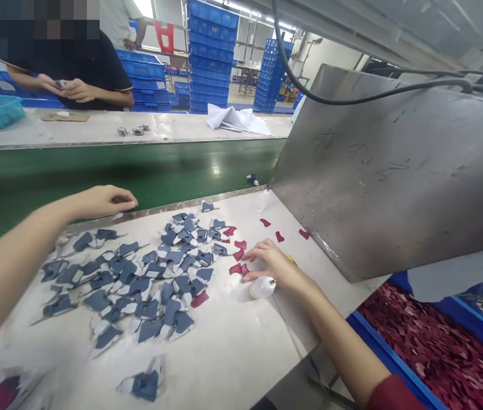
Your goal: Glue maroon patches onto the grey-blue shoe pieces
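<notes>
- My left grip is at the left middle of the frame, at the counter's far edge, its fingers curled toward the thumb; I cannot tell whether they hold anything.
- My right grip is right of centre, low over the counter, with thumb and forefinger a little apart at one of the dark red pieces; whether they are clamped on it I cannot tell.
- A small white bottle lies on its side just below my right palm, its tip toward the right.
- Several other red pieces lie around my right fingertips, and three more sit farther right, near the base of the metal panel.
- The heap of blue-grey and white pieces spreads across the left and centre of the frame, between my forearms; one separate piece lies at bottom centre-left.
- Beyond the counter, a green belt runs across the frame, with a small dark blue and white object near its right end.
- At lower right, a blue bin holds many dark red pieces.
- At upper left, a co-worker holds a small item in both hands.
</notes>
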The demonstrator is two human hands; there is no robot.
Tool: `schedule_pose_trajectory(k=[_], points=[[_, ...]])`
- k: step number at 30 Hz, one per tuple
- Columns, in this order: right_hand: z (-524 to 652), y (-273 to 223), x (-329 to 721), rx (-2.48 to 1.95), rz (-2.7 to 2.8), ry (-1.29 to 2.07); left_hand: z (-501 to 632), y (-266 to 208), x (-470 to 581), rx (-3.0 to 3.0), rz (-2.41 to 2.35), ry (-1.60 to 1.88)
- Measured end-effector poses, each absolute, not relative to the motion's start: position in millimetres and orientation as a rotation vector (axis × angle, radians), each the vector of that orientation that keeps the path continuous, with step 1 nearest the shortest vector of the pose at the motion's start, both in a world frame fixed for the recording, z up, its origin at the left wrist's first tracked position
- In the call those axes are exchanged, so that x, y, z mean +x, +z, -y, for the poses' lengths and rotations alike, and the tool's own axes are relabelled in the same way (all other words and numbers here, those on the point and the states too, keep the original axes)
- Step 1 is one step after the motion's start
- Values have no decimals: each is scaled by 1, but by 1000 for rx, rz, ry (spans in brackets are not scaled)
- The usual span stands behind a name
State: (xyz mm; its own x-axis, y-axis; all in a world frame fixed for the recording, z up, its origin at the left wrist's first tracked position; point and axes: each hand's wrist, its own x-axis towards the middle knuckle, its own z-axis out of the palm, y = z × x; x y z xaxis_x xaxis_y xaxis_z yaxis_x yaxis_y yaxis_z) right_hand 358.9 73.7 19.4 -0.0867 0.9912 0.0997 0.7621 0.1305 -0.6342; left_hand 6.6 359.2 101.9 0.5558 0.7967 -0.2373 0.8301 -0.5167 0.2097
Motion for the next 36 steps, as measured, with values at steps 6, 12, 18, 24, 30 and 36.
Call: schedule_pose_trajectory(k=[6, 12, 18, 24, 30, 36], points=[[-71, 27, 358, -1523, 1713, 797, -378, 157, 36, 2538, -1149, -309], [-66, 19, 374, -1479, 1451, 333, -371, 128, 217, 2943, -1007, -84], [-71, 8, 383, -1442, 1669, -113, -357, 69, 324, 3001, -900, 23], [-65, 18, 381, -1437, 1705, -244, -353, 69, 307, 2970, -1008, 37], [-55, 23, 380, -1488, 1438, -223, -291, 102, 199, 2955, -1029, 123], [-56, 27, 386, -1440, 989, 41, -182, 127, 64, 3136, -1226, 45]])
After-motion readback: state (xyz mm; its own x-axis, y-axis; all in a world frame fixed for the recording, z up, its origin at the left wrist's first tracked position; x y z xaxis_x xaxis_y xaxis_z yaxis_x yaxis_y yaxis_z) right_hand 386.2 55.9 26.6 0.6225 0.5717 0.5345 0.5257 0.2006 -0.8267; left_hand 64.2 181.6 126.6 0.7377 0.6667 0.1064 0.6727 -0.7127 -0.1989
